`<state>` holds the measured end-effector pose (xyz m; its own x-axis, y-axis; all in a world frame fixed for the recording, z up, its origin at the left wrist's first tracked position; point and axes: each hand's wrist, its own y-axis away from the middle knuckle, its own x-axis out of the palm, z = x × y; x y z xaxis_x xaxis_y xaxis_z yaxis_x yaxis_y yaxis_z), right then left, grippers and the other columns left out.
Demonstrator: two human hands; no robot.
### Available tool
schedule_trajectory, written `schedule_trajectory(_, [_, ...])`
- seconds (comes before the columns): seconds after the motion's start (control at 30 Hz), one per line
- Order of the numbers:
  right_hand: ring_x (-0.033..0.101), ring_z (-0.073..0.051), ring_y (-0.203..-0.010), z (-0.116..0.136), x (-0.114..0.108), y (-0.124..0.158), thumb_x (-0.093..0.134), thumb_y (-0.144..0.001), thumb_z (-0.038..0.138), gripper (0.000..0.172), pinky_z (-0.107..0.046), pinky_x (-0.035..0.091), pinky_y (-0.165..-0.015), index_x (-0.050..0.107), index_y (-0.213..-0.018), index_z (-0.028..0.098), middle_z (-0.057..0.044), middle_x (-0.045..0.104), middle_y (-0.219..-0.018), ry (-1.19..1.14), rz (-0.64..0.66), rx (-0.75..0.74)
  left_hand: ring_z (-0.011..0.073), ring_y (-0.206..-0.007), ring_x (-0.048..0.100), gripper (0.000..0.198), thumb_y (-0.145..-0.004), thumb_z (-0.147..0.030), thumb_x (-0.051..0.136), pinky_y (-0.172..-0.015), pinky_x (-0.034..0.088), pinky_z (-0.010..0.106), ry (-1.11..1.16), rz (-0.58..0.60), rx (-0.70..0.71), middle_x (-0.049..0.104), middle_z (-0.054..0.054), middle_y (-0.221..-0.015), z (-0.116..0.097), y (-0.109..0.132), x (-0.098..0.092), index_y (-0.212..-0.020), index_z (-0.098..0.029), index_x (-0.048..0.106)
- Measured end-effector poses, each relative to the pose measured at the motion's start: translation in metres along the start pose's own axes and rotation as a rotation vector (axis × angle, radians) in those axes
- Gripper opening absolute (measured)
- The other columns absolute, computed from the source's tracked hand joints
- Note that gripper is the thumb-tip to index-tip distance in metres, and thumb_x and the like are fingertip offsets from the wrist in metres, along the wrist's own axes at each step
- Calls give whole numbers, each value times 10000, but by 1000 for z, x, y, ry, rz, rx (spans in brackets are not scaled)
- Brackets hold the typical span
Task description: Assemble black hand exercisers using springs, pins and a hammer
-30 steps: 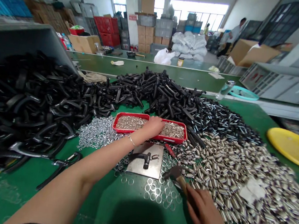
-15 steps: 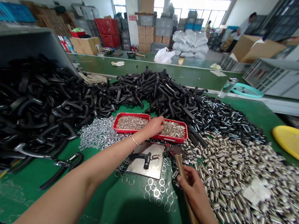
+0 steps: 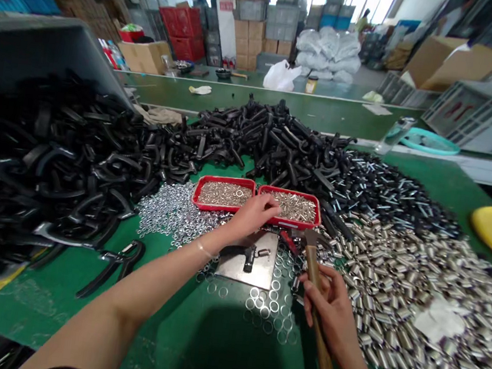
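Left hand over right red tray | right hand at hammer

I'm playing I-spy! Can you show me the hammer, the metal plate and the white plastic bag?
Hammer (image 3: pixel 313 268): head-camera view, upper wooden handle.
Metal plate (image 3: pixel 264 275): head-camera view, bare lower-right part.
White plastic bag (image 3: pixel 281 77): head-camera view, middle of its front.

trays behind plate, springs rightward

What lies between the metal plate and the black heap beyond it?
Two red trays of small metal pieces, the left hand at one, in the head view.
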<state>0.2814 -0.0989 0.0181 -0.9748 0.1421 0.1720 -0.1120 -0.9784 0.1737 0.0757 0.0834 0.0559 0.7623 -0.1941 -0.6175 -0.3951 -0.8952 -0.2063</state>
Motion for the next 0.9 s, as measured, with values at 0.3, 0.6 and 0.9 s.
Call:
schedule_trajectory(0.3, [417,-68,-353,0,5,5,606,-945,388,395,-165,354,-335,469,-1294,264,92,519,-554,14,169,110,190,-804,609,148,-896,-275,588,-752,438,304,-58,132,-198,664,28,-829,36,87,-5,-797,-175,634])
schedule_trajectory(0.6, [518,-106,-494,10,5,3,632,-896,466,536,-208,421,-347,458,-1378,310,17,597,-843,261,132,35,199,-803,611,170,-901,-293,599,-741,435,309,-82,85,-199,665,29,-809,40,89,7,-781,-178,633])
schedule_trajectory(0.9, [686,-218,-719,24,-18,-11,544,-937,372,479,-340,560,-621,529,-1401,251,-83,729,-996,822,293,-233,244,-936,594,253,-1010,-296,436,-913,414,425,-544,215,256,652,90,-933,30,91,2,-933,-147,625])
